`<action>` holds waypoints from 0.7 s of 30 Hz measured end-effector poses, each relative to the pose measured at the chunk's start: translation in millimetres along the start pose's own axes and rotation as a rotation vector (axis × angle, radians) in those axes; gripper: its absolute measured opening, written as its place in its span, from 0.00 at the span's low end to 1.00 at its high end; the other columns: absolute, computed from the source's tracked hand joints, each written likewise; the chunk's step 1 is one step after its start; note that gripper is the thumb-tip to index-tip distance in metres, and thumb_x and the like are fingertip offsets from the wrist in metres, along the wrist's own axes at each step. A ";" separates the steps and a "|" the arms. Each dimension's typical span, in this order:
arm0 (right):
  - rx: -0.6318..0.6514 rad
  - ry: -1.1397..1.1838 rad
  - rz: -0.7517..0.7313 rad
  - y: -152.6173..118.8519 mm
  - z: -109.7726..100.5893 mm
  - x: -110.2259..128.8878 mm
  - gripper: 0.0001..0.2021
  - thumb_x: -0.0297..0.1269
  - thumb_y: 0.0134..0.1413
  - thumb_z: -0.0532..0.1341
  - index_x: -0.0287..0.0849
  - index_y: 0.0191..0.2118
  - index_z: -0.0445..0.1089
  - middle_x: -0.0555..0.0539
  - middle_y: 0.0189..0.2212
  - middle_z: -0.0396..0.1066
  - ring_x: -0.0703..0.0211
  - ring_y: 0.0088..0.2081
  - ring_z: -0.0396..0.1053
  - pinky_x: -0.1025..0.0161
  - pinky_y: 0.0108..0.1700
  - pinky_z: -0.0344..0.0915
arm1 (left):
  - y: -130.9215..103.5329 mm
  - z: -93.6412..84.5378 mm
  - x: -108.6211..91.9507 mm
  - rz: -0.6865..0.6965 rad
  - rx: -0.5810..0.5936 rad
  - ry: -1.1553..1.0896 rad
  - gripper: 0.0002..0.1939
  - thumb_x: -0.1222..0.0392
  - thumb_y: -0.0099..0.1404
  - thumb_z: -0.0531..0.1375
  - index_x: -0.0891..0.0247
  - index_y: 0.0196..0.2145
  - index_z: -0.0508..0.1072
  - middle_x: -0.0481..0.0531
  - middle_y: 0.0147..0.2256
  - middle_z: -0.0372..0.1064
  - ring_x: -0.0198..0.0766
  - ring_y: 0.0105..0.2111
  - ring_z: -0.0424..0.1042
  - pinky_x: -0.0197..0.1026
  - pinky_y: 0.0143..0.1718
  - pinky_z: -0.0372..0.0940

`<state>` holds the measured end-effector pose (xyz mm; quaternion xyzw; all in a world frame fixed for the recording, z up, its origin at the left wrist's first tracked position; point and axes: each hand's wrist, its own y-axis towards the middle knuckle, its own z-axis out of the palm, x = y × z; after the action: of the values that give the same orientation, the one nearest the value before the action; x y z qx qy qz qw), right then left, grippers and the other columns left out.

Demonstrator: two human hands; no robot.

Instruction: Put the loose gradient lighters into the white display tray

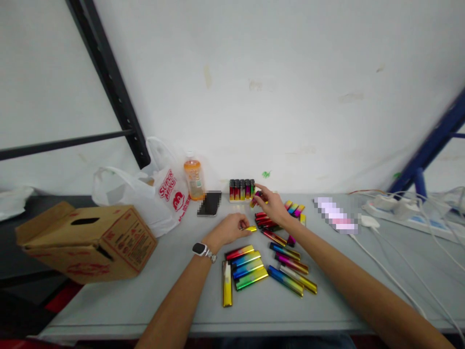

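Note:
Several shiny, two-tone lighters stand upright in a clear holder [241, 190] against the wall. Just right of that holder, my right hand [271, 202] pinches a purple and yellow lighter [255, 198], tilted upright. My left hand [232, 228] is closed on another lighter [250, 228]; only its yellow end sticks out from the fingers. In front of my left hand lie a red and yellow lighter [240, 252], a green one [251, 279] and a yellow one [227, 286]. More lie loose below my right forearm, among them a blue and yellow lighter [286, 281].
On the left are a cardboard box [119, 242], a white plastic bag [160, 194] and an orange drink bottle [194, 179]. A dark phone [210, 203] lies behind my left hand. A lit phone [336, 214], cables and a power strip [417, 218] occupy the right.

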<state>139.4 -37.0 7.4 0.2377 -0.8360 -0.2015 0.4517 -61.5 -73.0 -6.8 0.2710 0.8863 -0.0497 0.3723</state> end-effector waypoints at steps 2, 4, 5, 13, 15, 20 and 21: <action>0.010 -0.024 -0.026 11.6 4.0 -10.7 0.18 0.38 0.61 0.58 0.43 0.56 0.63 0.49 0.31 0.76 0.59 0.29 0.71 0.63 0.35 0.66 | 0.4 0.4 1.0 -0.012 0.000 -0.013 0.12 0.55 0.54 0.65 0.66 0.33 0.75 0.50 0.30 0.72 0.37 0.30 0.68 0.38 0.34 0.62; 0.019 -0.098 -0.063 23.7 7.4 -20.2 0.11 0.36 0.59 0.59 0.43 0.47 0.69 0.48 0.32 0.76 0.59 0.31 0.72 0.63 0.36 0.65 | 0.4 0.3 1.2 -0.018 -0.005 -0.007 0.11 0.55 0.54 0.65 0.66 0.33 0.75 0.50 0.30 0.71 0.37 0.30 0.68 0.38 0.34 0.62; 0.025 -0.127 -0.084 29.5 8.9 -24.2 0.08 0.36 0.59 0.59 0.43 0.44 0.70 0.48 0.32 0.76 0.58 0.31 0.72 0.63 0.36 0.65 | 0.3 0.2 1.2 -0.021 -0.006 0.000 0.11 0.56 0.54 0.65 0.65 0.33 0.75 0.50 0.30 0.71 0.37 0.31 0.68 0.38 0.34 0.62; 0.067 -0.166 -0.155 54.2 18.0 -40.7 0.11 0.35 0.59 0.61 0.40 0.44 0.77 0.46 0.31 0.76 0.59 0.29 0.70 0.62 0.37 0.65 | -0.5 1.6 3.8 0.009 -0.017 0.025 0.11 0.55 0.57 0.64 0.65 0.34 0.74 0.50 0.31 0.71 0.37 0.31 0.68 0.38 0.34 0.62; 0.063 -0.185 -0.170 53.4 19.4 -39.6 0.12 0.35 0.60 0.60 0.40 0.46 0.77 0.45 0.33 0.75 0.59 0.31 0.69 0.61 0.38 0.65 | 0.4 3.1 5.9 0.016 -0.029 0.030 0.11 0.55 0.59 0.63 0.65 0.35 0.73 0.50 0.31 0.70 0.37 0.31 0.67 0.38 0.34 0.62; 0.002 -0.513 -0.264 45.3 17.9 -24.5 0.16 0.40 0.65 0.56 0.45 0.52 0.76 0.40 0.41 0.65 0.53 0.42 0.66 0.56 0.45 0.63 | 5.0 5.6 9.6 0.074 -0.142 -0.003 0.10 0.55 0.62 0.62 0.65 0.36 0.71 0.49 0.30 0.68 0.37 0.31 0.66 0.39 0.35 0.63; 0.008 -0.586 -0.263 43.9 17.0 -20.6 0.17 0.41 0.66 0.55 0.46 0.54 0.75 0.40 0.40 0.64 0.51 0.44 0.64 0.55 0.46 0.62 | 6.0 5.4 9.4 0.088 -0.174 -0.011 0.09 0.55 0.63 0.62 0.65 0.36 0.71 0.50 0.32 0.68 0.37 0.32 0.67 0.40 0.36 0.63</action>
<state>125.3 12.4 9.3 0.2775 -0.8933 -0.3147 0.1610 -60.4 -65.2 -16.5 0.2759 0.8724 0.0422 0.4012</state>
